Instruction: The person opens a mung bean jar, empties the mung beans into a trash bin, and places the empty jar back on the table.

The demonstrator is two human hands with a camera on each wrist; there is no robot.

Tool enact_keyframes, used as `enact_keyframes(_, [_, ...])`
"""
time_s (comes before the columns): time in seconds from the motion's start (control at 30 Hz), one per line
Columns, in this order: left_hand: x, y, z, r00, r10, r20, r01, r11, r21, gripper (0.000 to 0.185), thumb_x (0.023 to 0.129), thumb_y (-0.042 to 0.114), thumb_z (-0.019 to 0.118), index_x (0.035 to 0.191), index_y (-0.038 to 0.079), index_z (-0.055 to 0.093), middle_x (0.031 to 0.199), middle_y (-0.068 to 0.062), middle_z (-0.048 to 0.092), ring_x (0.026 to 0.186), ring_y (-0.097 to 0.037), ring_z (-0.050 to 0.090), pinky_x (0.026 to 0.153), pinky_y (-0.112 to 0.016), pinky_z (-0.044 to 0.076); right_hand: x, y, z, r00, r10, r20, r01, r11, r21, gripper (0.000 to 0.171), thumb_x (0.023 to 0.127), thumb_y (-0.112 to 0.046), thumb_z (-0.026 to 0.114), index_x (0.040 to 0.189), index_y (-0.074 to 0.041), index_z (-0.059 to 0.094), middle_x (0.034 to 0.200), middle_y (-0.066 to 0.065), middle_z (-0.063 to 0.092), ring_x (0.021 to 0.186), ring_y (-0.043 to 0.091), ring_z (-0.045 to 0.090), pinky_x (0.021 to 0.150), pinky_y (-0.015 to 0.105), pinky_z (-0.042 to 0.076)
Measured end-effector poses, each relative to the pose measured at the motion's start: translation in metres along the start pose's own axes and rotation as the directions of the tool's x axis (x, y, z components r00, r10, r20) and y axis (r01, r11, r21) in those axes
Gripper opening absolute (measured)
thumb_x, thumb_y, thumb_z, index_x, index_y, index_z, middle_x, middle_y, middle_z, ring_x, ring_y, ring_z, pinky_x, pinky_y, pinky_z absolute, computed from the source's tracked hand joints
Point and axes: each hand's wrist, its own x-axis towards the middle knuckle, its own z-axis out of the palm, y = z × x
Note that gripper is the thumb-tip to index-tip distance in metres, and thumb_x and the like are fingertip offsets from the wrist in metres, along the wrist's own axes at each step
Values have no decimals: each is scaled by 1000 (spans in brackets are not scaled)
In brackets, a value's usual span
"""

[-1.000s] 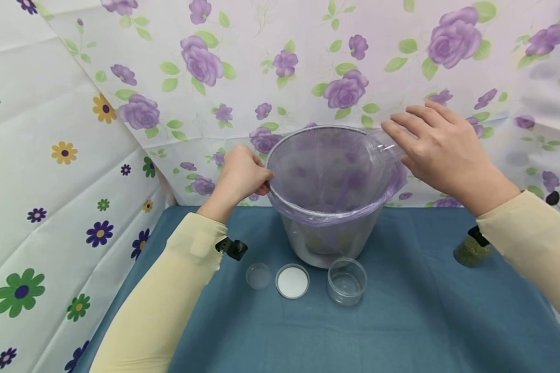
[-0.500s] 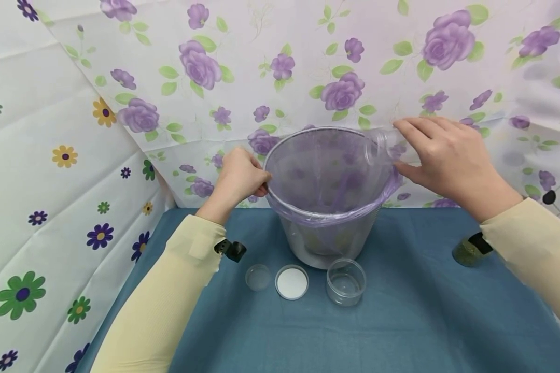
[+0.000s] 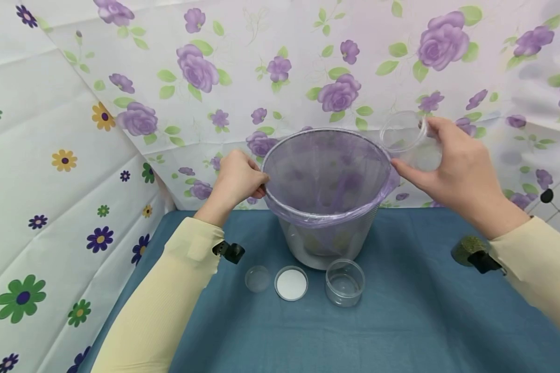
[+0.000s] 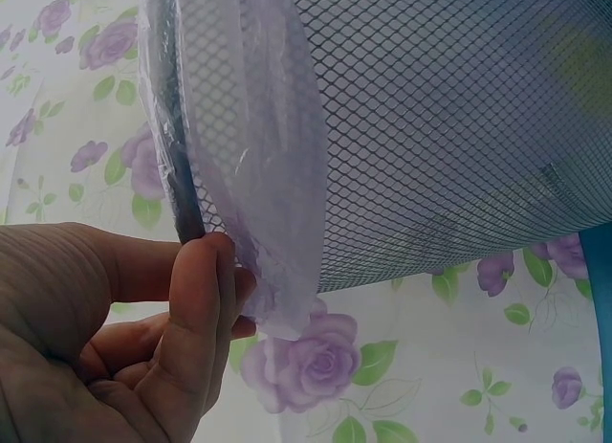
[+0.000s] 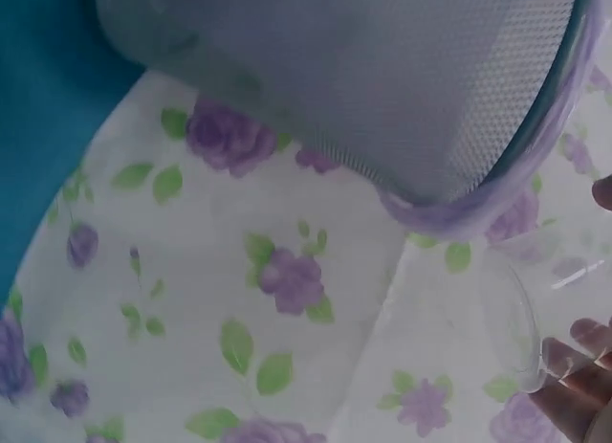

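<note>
A silver mesh waste bin (image 3: 303,246) stands on the blue cloth, lined with a thin purple plastic bag (image 3: 326,221) folded over its rim. My left hand (image 3: 242,178) pinches the rim and bag at the left side. In the left wrist view, the thumb and fingers (image 4: 206,280) close over that edge. My right hand (image 3: 464,166) grips a clear plastic jar (image 3: 403,147) just outside the bin's right rim, thumb below and fingers behind. No contents show in this jar. The right wrist view catches the jar's round mouth (image 5: 524,319) close beside the bag-covered rim.
In front of the bin lie a clear round lid (image 3: 257,278), a shallow round piece with a white disc (image 3: 291,284), and another clear jar (image 3: 345,290). A jar with green contents (image 3: 464,250) stands by the right sleeve. Flowered sheets hang behind and left.
My right hand has drawn the clear jar rightward, off the bin's opening, turning its mouth from facing into the bin towards the camera. My left hand has stayed on the rim.
</note>
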Motion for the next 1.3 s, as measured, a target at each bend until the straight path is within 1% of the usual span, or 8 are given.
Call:
enact_keyframes(0.13, [0, -1, 1, 1000, 5, -1, -5, 1000, -5, 21, 82, 17, 68, 67, 3, 73, 59, -8, 69, 52, -17, 67, 55, -29, 56, -13, -3, -3, 994, 109, -13, -107, 989, 107, 69, 65, -33, 84, 122, -10, 52, 98, 9, 57, 81, 21, 48, 76, 30, 40])
enact_keyframes(0.3, [1, 0, 1, 1000, -4, -1, 4, 1000, -7, 20, 83, 17, 68, 69, 3, 73, 59, -7, 69, 53, -17, 68, 57, -30, 57, -35, -5, -6, 971, 237, -19, -229, 953, 198, 66, 65, -31, 85, 122, -17, 55, 115, -1, 60, 97, 16, 51, 84, 8, 32])
enact_keyframes(0.5, [1, 1, 0, 1000, -19, 3, 19, 1000, -12, 19, 83, 17, 69, 72, 3, 74, 61, -7, 69, 54, -18, 69, 57, -30, 57, -68, -5, -3, 942, 331, -48, -312, 921, 234, 72, 63, -26, 87, 127, -27, 55, 119, -5, 62, 100, -7, 49, 76, 7, 34])
enact_keyframes(0.67, [0, 0, 0, 1000, -14, 4, 14, 1000, -17, 19, 83, 17, 68, 69, 4, 73, 60, -8, 69, 54, -18, 68, 57, -29, 57, -101, -1, 11, 906, 423, 23, -417, 882, 222, 72, 64, -31, 86, 128, -28, 54, 117, -3, 63, 96, -18, 46, 75, 6, 35])
enact_keyframes(0.77, [0, 0, 0, 1000, -19, 9, 19, 1000, -13, 19, 83, 18, 68, 71, 4, 74, 61, -8, 69, 54, -17, 68, 58, -30, 57, -122, 1, 23, 868, 478, 134, -496, 848, 188, 70, 67, -42, 82, 128, -24, 53, 115, -2, 61, 93, -18, 44, 81, 14, 43])
enact_keyframes(0.93, [1, 0, 0, 999, -31, 20, 31, 999, -17, 19, 83, 18, 68, 77, 2, 75, 63, -9, 70, 54, -17, 68, 61, -32, 58, -154, 2, 45, 782, 506, 364, -590, 789, 171, 72, 69, -51, 77, 127, -17, 50, 116, 5, 58, 105, 12, 56, 86, 49, 50])
enact_keyframes(1.03, [1, -1, 0, 1000, -26, 17, 27, 999, -22, 18, 83, 18, 68, 76, 2, 75, 63, -9, 70, 54, -17, 68, 59, -31, 57, -170, 2, 55, 744, 490, 454, -604, 784, 142, 75, 68, -55, 76, 125, -14, 50, 117, 9, 58, 106, 32, 58, 83, 53, 50])
enact_keyframes(1.3, [-1, 0, 0, 1000, -19, 12, 19, 1000, -24, 19, 83, 18, 68, 74, 2, 74, 63, -9, 70, 55, -18, 69, 57, -30, 57, -195, 5, 82, 683, 459, 568, -619, 776, 118, 81, 64, -59, 77, 125, -13, 49, 120, 13, 59, 100, 31, 60, 74, 45, 51])
